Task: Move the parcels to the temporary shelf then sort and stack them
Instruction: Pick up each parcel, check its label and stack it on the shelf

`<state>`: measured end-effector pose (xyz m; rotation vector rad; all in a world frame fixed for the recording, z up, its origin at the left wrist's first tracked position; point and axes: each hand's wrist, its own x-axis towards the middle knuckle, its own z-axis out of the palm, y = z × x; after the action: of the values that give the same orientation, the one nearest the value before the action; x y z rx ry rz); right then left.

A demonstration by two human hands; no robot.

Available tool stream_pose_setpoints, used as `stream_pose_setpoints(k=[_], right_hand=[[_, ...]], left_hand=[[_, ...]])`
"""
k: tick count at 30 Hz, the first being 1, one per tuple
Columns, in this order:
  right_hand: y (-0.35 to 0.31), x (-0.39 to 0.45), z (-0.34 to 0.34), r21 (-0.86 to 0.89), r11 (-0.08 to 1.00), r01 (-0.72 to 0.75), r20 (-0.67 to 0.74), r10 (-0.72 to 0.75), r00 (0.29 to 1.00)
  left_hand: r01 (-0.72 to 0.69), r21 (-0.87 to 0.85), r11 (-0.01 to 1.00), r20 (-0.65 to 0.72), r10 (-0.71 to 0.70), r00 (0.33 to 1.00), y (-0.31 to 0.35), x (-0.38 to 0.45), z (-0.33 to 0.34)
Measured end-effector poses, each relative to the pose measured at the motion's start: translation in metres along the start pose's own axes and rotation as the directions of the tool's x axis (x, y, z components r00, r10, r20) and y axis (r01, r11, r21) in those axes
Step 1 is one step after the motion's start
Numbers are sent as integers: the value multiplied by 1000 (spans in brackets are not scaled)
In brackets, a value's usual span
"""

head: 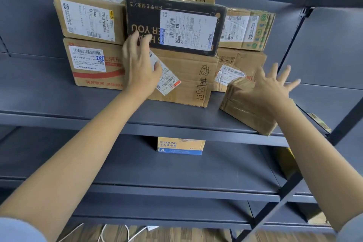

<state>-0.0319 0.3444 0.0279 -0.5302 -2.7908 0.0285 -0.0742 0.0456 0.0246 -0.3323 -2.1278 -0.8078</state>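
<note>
Parcels on shelf (59,92): eight counted.
Small parcel (245,104): lies skewed, near the edge.
Left hand (140,65): open, against stack.
Right hand (273,86): fingers spread, nothing held.

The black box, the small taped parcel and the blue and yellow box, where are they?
black box (145,15): head view, its dark front.
small taped parcel (243,108): head view, its taped side.
blue and yellow box (180,146): head view, its front.
</note>
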Motion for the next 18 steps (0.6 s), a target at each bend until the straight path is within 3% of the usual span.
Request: stream_pose_setpoints(k=[4,8,11,15,18], right_hand=[[25,-3,7,-44,997,-66,254,75,964],[34,-10,5,28,998,52,262,-58,963],[36,-23,-1,78,991,113,258,-129,958],[37,-48,-7,94,979,181,206,-197,959],[33,-64,-22,216,956,199,197,-243,950]], left_hand=[[-81,-4,997,11,81,997,7,-28,13],[-135,-80,988,46,139,989,16,-47,29],[-110,-172,979,188,143,972,30,-57,34],[-64,-266,962,492,193,849,50,-62,38],[-31,-254,967,710,208,673,58,-64,38]])
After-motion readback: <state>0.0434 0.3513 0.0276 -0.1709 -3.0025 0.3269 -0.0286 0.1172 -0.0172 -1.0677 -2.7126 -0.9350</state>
